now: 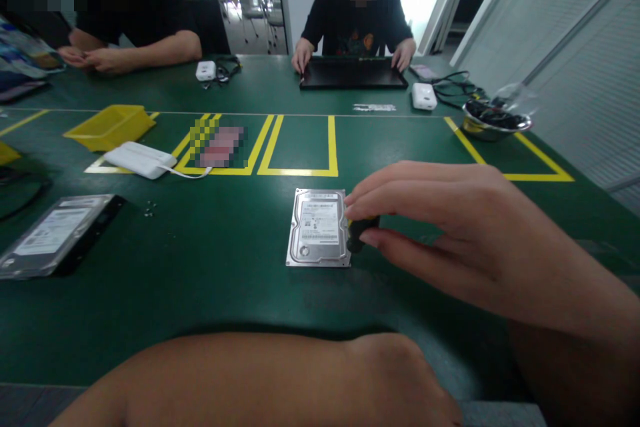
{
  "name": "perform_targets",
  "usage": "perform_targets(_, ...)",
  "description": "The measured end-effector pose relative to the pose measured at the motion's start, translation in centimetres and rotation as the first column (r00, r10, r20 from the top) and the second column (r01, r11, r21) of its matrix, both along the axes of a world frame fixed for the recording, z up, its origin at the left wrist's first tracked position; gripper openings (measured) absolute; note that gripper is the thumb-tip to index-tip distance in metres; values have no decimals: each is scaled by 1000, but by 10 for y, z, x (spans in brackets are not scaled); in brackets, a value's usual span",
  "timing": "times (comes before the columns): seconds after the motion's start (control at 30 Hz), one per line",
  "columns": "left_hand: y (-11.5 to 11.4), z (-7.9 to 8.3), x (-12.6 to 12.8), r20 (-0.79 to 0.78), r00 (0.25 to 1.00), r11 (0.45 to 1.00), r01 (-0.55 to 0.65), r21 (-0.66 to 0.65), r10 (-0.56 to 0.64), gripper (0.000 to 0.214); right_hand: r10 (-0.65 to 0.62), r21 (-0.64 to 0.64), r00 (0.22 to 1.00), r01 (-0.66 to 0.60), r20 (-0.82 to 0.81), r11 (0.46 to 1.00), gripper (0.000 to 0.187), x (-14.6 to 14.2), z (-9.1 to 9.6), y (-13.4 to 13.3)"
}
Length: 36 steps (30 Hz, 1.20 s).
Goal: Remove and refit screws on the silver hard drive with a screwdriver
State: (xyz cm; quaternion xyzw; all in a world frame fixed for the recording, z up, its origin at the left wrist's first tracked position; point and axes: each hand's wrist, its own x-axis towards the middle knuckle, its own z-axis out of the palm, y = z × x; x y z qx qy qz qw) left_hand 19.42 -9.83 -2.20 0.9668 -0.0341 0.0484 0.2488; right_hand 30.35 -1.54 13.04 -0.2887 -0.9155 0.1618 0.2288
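Note:
A silver hard drive (319, 230) lies label up on the green table. At its right edge, my right hand (450, 227) pinches a small black object (361, 233) with a bit of yellow on it between thumb and fingers; its kind does not show. Across the bottom of the view lies my left forearm, and the back of my left hand (395, 373) is nearest me, below the drive. The fingers of that hand are hidden. To the far left rests a second hard drive (57, 230) beside or on a black bracket, with several small screws (150, 208) near it.
A yellow bin (113, 127), a white power bank (141, 159) with a cable and a blurred pink item (223, 145) sit at left. A metal bowl of dark parts (495, 123) stands at right. Opposite, one person holds a black panel (354, 73); another sits at left.

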Motion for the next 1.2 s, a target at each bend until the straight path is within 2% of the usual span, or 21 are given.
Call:
perform_targets(0.1,1,2,0,-21,1000,1000,6,-8,-6,21,33,-14,999,-33,9,999,19,-4,-2,0)
perform_targets(0.2,1,2,2,-61,998,1000,22,-17,-23,20,-11,7,1000,11,4,1000,19,-7,-6,1)
perform_targets(0.4,1,1,2,3,1000,1000,2,-21,-2,17,-15,-15,997,16,75,1000,21,-9,-11,4)
perform_targets(0.53,2,2,2,-20,1000,1000,11,-12,-12,18,-26,-39,995,30,100,999,21,-7,-10,4)
perform_targets(0.8,1,3,2,-43,999,1000,8,-2,-8,19,26,-60,995,-21,93,998,25,-2,-5,4)
perform_targets(1.2,0,-2,0,8,1000,1000,5,0,-5,18,-40,-27,996,42,83,999,22,-2,-3,5)
